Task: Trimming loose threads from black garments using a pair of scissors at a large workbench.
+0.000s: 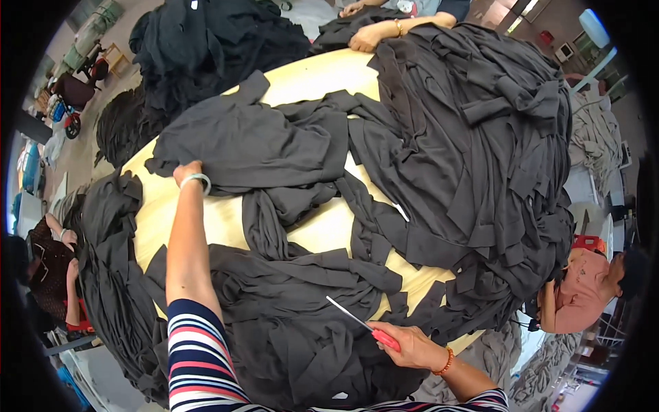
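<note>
A dark grey knit garment [274,141] lies spread over the yellow tabletop [322,72], one sleeve pointing to the far side. My left hand [188,172], with a pale bangle at the wrist, reaches out to its near left edge and grips the cloth there. The fingertips are partly hidden. Lower right, my right hand [409,347] holds a pair of red-handled scissors [357,320] over a heap of dark grey garments [302,309] close to me. Their thin metal blades point up and left, apart from the garment in my left hand.
A large pile of dark grey garments [473,137] covers the table's right side; a darker heap [206,55] stands at the far left. Across the table, another person's hand [371,36] rests by the pile. Other people sit at left [51,268] and right [583,288].
</note>
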`<action>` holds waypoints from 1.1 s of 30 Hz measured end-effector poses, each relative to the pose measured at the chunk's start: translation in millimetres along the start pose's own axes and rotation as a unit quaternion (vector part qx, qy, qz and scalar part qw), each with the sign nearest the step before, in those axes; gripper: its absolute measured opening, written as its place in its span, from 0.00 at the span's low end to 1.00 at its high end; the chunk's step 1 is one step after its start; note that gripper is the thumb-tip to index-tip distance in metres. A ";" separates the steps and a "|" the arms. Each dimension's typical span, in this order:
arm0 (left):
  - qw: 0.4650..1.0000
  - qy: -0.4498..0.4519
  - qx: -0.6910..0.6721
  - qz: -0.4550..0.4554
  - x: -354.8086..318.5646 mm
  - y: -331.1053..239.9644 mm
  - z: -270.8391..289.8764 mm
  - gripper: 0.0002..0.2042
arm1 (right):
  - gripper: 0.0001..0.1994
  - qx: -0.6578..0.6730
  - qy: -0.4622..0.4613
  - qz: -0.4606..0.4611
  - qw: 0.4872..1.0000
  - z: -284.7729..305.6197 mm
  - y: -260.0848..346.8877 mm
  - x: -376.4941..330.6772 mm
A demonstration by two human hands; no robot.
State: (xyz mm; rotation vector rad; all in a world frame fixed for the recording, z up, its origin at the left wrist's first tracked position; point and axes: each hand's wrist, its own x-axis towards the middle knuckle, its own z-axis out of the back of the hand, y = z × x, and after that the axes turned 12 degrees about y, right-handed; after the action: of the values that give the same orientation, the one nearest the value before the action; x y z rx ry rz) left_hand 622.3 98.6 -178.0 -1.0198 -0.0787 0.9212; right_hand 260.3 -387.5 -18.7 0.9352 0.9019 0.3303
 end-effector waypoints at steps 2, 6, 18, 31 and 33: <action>0.974 0.074 -0.211 -0.031 9.0 6.9 6.4 0.25 | 0.24 0.016 0.009 -0.009 1.000 2.5 -4.6 1.6; 0.738 0.265 -0.592 -0.184 -51.8 -12.8 71.8 0.17 | 0.25 0.027 0.004 -0.033 0.999 0.7 -7.0 1.3; 0.652 -0.343 -0.453 -0.502 -423.9 12.9 428.3 0.29 | 0.20 -0.080 -0.071 0.007 0.994 -52.0 55.7 -11.7; 0.850 -0.330 0.357 -0.204 -418.9 40.0 517.0 0.19 | 0.22 -0.136 -0.049 0.047 0.988 -134.6 102.6 -28.4; 0.800 -0.263 0.520 -0.142 -397.5 50.0 485.3 0.20 | 0.22 -0.145 -0.092 0.044 0.984 -135.2 99.8 -31.9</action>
State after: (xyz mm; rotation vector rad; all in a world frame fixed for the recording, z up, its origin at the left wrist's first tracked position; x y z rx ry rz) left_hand 117.0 171.6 189.9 0.2932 -0.1614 0.7687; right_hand 146.8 -274.5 41.3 0.7236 0.6253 0.4311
